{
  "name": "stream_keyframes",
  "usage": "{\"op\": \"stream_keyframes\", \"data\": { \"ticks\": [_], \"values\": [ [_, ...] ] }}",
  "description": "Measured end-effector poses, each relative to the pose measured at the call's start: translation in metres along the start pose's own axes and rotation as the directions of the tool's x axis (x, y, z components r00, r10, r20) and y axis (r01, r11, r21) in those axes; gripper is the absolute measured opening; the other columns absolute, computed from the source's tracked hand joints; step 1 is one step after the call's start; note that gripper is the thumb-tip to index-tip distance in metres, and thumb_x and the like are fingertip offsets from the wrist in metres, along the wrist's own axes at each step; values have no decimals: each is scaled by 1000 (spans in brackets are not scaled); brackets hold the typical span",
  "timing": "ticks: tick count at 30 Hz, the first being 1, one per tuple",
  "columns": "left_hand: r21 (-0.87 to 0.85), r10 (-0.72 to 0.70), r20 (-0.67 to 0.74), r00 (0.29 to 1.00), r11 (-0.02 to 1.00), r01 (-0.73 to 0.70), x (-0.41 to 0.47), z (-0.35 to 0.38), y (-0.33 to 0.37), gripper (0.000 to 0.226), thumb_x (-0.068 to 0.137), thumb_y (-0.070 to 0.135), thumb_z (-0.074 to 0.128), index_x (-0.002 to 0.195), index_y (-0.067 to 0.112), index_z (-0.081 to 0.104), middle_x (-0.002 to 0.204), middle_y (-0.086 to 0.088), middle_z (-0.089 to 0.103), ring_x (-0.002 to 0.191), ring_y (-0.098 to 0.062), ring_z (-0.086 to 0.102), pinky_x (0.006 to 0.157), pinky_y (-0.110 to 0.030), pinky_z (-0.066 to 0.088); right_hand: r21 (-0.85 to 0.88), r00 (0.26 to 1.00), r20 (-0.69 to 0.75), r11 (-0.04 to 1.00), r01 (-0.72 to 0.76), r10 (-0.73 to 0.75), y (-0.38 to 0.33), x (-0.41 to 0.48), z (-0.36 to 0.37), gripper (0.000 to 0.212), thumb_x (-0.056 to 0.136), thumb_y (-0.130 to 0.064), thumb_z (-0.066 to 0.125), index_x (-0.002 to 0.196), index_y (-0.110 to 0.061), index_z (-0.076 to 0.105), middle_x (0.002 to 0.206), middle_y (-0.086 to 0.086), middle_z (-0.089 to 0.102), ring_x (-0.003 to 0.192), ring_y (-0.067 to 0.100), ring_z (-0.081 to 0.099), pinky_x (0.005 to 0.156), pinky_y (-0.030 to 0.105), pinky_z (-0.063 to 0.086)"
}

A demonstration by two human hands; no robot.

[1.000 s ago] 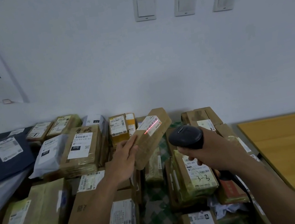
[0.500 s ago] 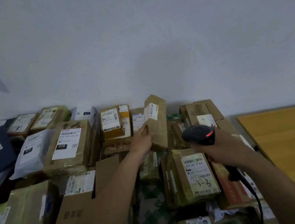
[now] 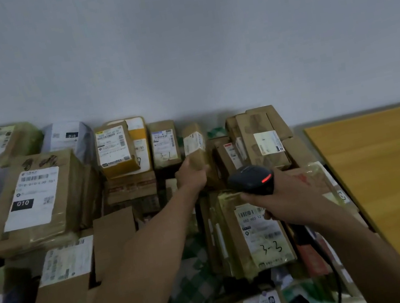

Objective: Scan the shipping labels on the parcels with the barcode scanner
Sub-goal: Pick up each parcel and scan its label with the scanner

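While the parcel (image 3: 194,147) stands upright, scanner (image 3: 251,181) points leftward.

Parcel depot / courier pickup pt. Cardboard boxes (image 3: 41,195) & poly mailers (image 3: 68,137) stacked from near edge to far white wall (image 3: 175,48), most w/ printed barcode labels; some w/ handwritten codes, e.g. "3-1" parcel (image 3: 164,144), "3-3" parcel (image 3: 259,234). Right hand (image 3: 287,200) grips corded barcode scanner (image 3: 251,181); left hand (image 3: 190,177) holds small parcel (image 3: 193,144). Wood tabletop (image 3: 389,171) at right.
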State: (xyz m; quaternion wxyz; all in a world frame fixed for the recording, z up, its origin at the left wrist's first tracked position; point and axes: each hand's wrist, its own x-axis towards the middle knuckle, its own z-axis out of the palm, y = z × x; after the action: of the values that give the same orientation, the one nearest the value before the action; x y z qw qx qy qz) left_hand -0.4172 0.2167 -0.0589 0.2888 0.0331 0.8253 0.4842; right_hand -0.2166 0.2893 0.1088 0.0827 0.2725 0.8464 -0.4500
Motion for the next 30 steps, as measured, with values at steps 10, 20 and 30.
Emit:
{"op": "stream_keyframes", "data": {
  "ticks": [10, 20, 30],
  "values": [
    [68, 49, 249, 967, 995, -68, 22, 18, -14, 42, 98, 15, 69, 140, 14, 61, 134, -9, 67, 125, -27, 62, 110, -43, 48, 83, 999, 24, 995, -46, 44, 13, 15, 10, 19, 99, -33, 70, 104, -47, 58, 88, -8, 73, 64, 10, 70, 61, 19, 55],
    [43, 51, -67, 996, 998, -48, -14, -5, -74, 35, 99, 27, 64, 134, 22, 62, 134, 1, 60, 119, -21, 59, 97, -40, 54, 9, 998, 7, 998, -66, 66, 21, 20, 15, 36, 97, -40, 71, 129, -34, 57, 95, -8, 74, 65, 8, 72, 62, 23, 52],
    [37, -132, -172, 976, 989, 140, -49, -12, -120, 94, 81, 22, 84, 159, 28, 31, 158, -11, 39, 142, -36, 40, 117, -52, 38, -14, 988, 150, 999, 31, -29, 21, 17, 36, 37, 99, -34, 69, 134, -34, 57, 85, -15, 66, 64, -9, 62, 62, 16, 44]
  ]
}}
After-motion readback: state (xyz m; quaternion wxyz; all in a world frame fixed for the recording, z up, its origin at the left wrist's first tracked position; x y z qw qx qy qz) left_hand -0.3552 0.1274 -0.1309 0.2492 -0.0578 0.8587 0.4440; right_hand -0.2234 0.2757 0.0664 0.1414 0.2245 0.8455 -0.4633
